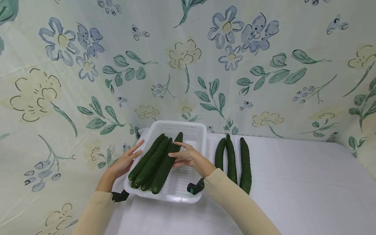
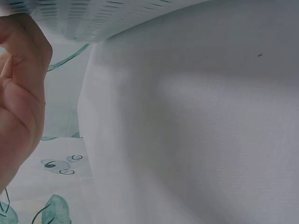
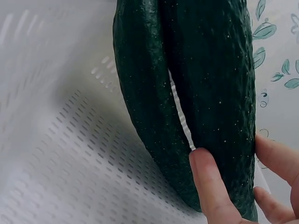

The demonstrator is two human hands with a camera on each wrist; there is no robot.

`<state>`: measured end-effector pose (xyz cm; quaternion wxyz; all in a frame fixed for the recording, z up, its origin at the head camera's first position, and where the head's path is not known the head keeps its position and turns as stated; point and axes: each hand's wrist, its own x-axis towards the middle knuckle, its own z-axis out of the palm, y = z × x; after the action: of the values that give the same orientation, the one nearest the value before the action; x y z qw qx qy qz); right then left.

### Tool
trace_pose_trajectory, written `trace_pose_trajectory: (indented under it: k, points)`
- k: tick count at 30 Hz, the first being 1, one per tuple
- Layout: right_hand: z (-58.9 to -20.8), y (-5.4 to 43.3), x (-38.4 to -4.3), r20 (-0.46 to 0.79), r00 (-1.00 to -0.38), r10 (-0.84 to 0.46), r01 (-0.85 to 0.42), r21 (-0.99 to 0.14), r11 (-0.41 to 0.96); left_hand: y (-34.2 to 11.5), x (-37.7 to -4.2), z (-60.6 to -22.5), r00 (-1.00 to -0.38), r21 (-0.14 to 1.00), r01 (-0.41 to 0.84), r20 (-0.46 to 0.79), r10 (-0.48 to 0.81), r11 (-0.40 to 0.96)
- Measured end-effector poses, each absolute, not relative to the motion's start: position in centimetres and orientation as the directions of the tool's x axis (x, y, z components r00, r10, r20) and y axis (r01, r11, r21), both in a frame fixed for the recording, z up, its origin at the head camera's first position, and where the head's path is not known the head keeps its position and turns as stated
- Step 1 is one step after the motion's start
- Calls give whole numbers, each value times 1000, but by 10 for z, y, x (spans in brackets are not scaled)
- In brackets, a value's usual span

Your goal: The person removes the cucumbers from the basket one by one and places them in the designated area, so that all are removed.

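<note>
Several dark green cucumbers [image 1: 151, 163] lie slanted together along the left side of a white perforated plastic basket [image 1: 203, 137]. My right hand [image 1: 189, 156] reaches over the basket from the right and pinches the rightmost cucumber [image 3: 210, 88] between thumb and fingers. In the right wrist view, the thumb [image 3: 208, 182] presses its near side, beside a neighbouring cucumber [image 3: 142, 79]. My left hand [image 1: 124, 163] rests against the outside of the basket's left rim, its fingers fairly straight. Only part of that hand [image 2: 21, 98] shows in the left wrist view, below the basket's underside [image 2: 93, 21].
Three more cucumbers lie side by side right of the basket: a short one [image 1: 220, 153], a middle one [image 1: 231, 158] and a right one [image 1: 245, 166]. White cloth [image 1: 293, 182] covers the table. A floral curtain [image 1: 182, 81] hangs behind and to the left.
</note>
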<state>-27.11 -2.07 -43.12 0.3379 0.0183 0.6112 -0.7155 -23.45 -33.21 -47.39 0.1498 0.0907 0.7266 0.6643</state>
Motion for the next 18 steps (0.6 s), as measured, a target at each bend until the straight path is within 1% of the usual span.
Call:
trace_pose_trajectory:
  k: [9,18]
  points:
    - [-419,-10,-272,-402,-798,-449,466,-884,-38,-330,-234,-473,-936,993,-80,-103,337,81]
    - [-412,5,-272,-357,-826,-437,426,-902,-67,-331,-234,-473,-934,993,-73,-100,342,89]
